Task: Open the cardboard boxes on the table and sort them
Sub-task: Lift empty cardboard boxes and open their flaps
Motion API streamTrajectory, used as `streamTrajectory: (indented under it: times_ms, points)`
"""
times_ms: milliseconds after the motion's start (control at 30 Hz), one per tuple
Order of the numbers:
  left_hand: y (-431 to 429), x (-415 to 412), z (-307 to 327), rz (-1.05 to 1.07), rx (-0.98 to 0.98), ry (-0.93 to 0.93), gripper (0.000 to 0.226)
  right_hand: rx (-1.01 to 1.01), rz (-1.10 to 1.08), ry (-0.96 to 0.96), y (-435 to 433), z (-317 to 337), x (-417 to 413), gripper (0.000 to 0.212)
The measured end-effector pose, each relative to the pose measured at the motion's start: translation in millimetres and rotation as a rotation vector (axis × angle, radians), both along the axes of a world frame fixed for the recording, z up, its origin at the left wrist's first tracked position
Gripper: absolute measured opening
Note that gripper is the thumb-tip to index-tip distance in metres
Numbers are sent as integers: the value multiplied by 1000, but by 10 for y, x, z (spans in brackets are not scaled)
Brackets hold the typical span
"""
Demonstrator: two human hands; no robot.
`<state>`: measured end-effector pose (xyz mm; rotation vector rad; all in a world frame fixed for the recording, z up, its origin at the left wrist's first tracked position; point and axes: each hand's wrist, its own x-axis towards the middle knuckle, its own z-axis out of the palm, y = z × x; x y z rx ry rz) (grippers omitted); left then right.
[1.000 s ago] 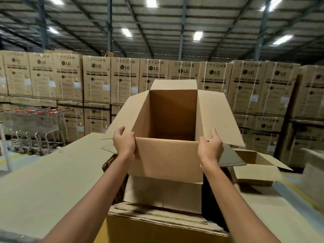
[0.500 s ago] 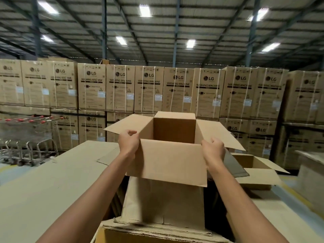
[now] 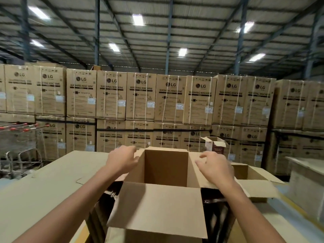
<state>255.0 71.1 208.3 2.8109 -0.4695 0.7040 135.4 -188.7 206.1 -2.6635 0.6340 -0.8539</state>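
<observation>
- Head view: an open cardboard box (image 3: pixel 165 170) stands upright at the centre of the table (image 3: pixel 43 186). Its four flaps are folded outward, and the near flap (image 3: pixel 157 207) hangs toward the viewer at 6 o'clock.
- The left hand (image 3: pixel 121 160) hovers at the box's 10 o'clock, over the left flap. Its fingers are loose and apart and grip nothing. Blur hides whether they touch the cardboard.
- The right hand (image 3: pixel 216 168) is at the box's 2 o'clock, above the right flap (image 3: pixel 194 165). Its fingers are spread and relaxed, holding nothing.
- Dark glossy sheets (image 3: pixel 107 199) stick out from under the box at 8 o'clock and 4 o'clock, crowding its base.
- A second open box (image 3: pixel 252 185) sits just beside it at 3 o'clock, and its near flap reaches toward the right forearm.
- A small carton with dark red print (image 3: pixel 215 146) stands open-topped at 1 o'clock, behind the right hand.
- A wall of stacked LG washing machine cartons (image 3: pixel 140 99) fills the background at 12 o'clock.
- Nested shopping trolleys (image 3: pixel 19 137) with red handles are parked at 9 o'clock, off the table.
- Another table (image 3: pixel 306 172) stands well apart at 3 o'clock.
</observation>
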Motion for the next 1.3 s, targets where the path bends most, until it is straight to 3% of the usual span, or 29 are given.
streamTrajectory:
  times_ms: [67,133,200,333,600,700,900,1100,1200,1300]
  points:
    - [-160,266,-111,-91,-15,28,43,-14,107,94,-66,-123,264,43]
    - [-279,537,-373,-93,34,189,60,55,218,295,-132,-392,521,60]
    - [-351,710,-668,-10,191,374,66,-35,210,482,-195,-616,689,70]
    - [-347,881,-836,52,242,413,64,-125,190,541,-231,-704,819,76]
    - [-299,719,-748,-144,-76,172,37,43,233,292,-175,-681,517,55]
    - [-372,577,-663,-260,-162,130,36,90,254,237,-183,-706,382,60]
    - [-835,8,-724,-456,-21,198,54,-20,297,252,-136,-767,46,68]
    - [-1234,-753,-829,-416,108,232,65,-47,350,246,-343,-744,-616,72]
    - [-1402,-1103,-725,-462,42,220,68,-34,357,158,-585,-701,-1076,73]
    - [-1614,-1615,-643,-601,-146,61,65,-7,343,60,-896,-659,-1652,73]
